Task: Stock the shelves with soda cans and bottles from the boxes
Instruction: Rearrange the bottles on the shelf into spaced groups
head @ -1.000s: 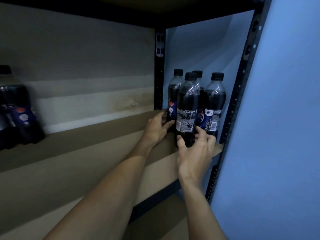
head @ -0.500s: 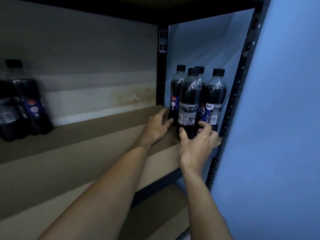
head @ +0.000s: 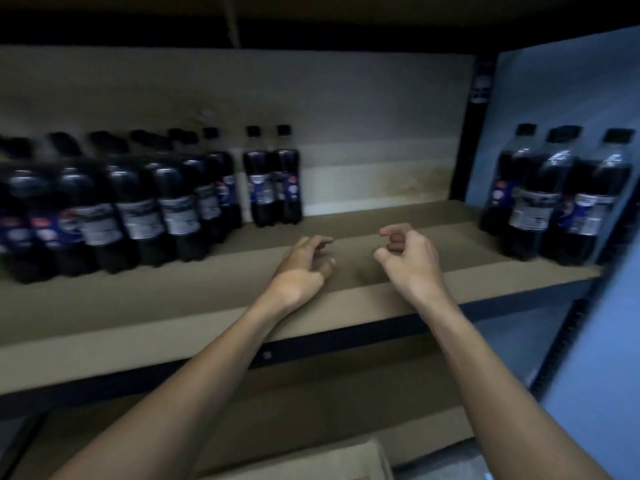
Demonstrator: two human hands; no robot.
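Dim shelf board (head: 398, 221) holds many cola bottles (head: 138, 216) at its left end, few at its right, while left hand (head: 300, 270) and right hand (head: 410, 259) hover mid-board, loosely curled, empty: stocking seems partway.
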